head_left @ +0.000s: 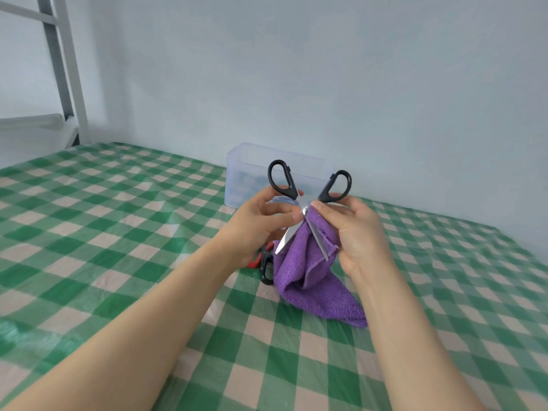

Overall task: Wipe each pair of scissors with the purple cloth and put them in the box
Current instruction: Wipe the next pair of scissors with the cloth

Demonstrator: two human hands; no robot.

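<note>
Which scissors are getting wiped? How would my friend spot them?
Above the green checked table, before the clear box, the left hand and right hand hold scissors against the purple cloth. Their handles are all black and blades spread open; the red-and-black pair lies on the table.

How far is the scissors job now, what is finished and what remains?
Done: uncertain; the clear box shows bluish shapes that I cannot identify. In hand: the left hand holds the black-handled scissors open, blades down, and the right hand grips the purple cloth against them, so wiping is under way. Left: boxing this pair, then the red and black handles lying on the table beside the cloth.
</note>
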